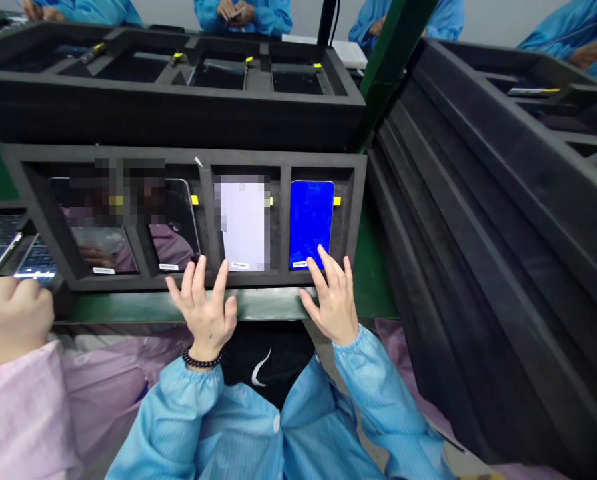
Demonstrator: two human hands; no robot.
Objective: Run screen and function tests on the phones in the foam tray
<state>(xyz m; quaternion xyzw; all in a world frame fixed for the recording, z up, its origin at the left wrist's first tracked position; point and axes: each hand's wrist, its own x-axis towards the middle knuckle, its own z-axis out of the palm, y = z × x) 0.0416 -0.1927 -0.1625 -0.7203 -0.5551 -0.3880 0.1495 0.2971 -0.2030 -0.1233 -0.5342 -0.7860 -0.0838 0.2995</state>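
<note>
A black foam tray (283, 160) lies in front of me, with phone screens in its compartments. My right hand (334, 301) has its fingers spread over the lower edge of a screen lit solid blue (311, 220); a fingertip appears to touch it. My left hand (206, 307), wearing a dark beaded bracelet, rests spread at the tray's front edge, near a screen lit white (243, 227). Left of that lie a dark screen (178, 213) and another dark screen (106, 247), both reflecting pink cloth. Each lit screen has a yellow tab on its right and a white label at the bottom.
Behind stands another black tray (178, 100) of dark screens. Stacked black trays (458, 200) rise on the right, beside a green post (391, 67). A co-worker's hand (13, 320) in a pink sleeve is at the left. Several people in blue sit across.
</note>
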